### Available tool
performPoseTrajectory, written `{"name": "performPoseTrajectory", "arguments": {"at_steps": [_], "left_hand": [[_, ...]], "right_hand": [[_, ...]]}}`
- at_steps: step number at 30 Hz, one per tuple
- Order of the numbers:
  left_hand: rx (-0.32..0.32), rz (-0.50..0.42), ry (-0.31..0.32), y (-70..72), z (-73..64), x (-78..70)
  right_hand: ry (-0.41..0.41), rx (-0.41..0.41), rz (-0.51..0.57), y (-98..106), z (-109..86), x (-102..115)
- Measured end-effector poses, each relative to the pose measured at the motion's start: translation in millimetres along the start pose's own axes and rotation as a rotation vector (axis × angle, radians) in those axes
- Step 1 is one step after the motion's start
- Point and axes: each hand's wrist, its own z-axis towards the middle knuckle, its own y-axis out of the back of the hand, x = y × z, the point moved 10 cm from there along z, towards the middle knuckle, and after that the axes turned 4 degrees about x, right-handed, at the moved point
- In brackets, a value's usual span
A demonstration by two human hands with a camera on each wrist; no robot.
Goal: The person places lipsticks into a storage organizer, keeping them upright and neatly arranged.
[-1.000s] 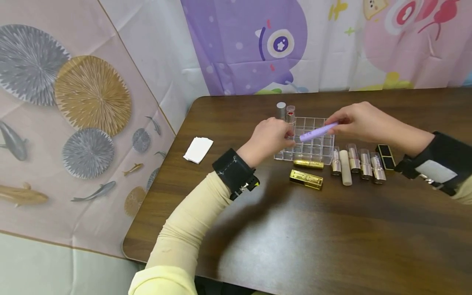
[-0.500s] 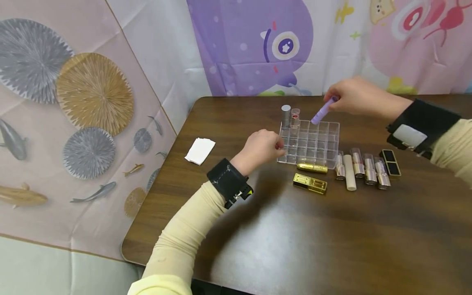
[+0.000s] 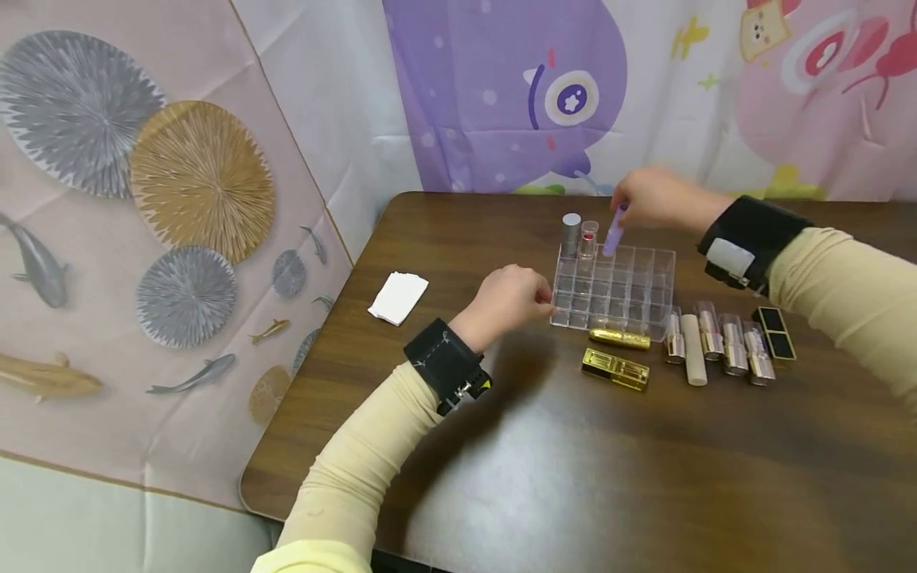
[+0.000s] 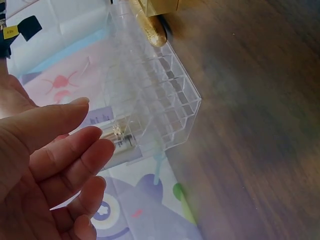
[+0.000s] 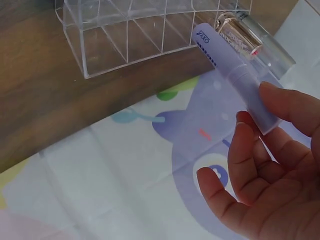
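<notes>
My right hand (image 3: 655, 196) pinches a slim purple lipstick tube (image 5: 235, 75) by its upper end between thumb and fingers. The tube's lower end is at the back row of a clear acrylic lipstick organizer (image 3: 616, 290), beside two standing lipsticks. One of those is a silver-capped tube (image 3: 571, 232), the other a clear-capped lipstick (image 3: 588, 239) showing red. Close to the organizer's left side is my left hand (image 3: 507, 298). Its fingers are loosely bent with nothing between them, as the left wrist view shows.
A gold tube (image 3: 620, 340) and a gold rectangular lipstick (image 3: 616, 368) lie before the organizer. Right of it lie several clear-capped lipsticks (image 3: 734, 346), a cream tube (image 3: 693, 350) and a black-and-gold case (image 3: 775, 334). White tissue (image 3: 398, 298) lies at left on the table.
My right hand has carried the purple lipstick tube from over the organizer's middle to its back row, turning it more upright. My left hand has drawn back slightly to the organizer's left side.
</notes>
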Motion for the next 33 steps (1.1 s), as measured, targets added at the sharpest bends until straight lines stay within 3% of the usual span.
{"name": "performPoseTrajectory", "arguments": {"at_steps": [9, 16, 21, 25, 29, 33], "left_hand": [[0.027, -0.018, -0.006, -15.9, -6.0, -3.3], [0.025, -0.009, -0.007, -19.1, -9.9, -5.0], [0.010, 0.000, -0.024, -14.0, -8.5, -9.5], [0.020, 0.007, -0.048, -13.0, -6.3, -15.7], [0.069, 0.010, -0.072, -19.7, -4.8, -22.3], [0.158, 0.035, -0.149, -37.4, -4.2, -35.3]], "right_hand": [[-0.006, 0.031, 0.033, -33.5, -0.7, 3.8], [-0.070, 0.069, 0.082, -53.6, -0.5, -3.1], [-0.079, 0.061, 0.095, -44.9, -4.0, -5.1], [-0.123, 0.064, 0.130, -26.6, -11.8, -8.8], [-0.117, 0.007, 0.134, -1.5, -23.8, -6.1], [-0.085, -0.056, 0.102, 12.6, -43.5, 1.7]]}}
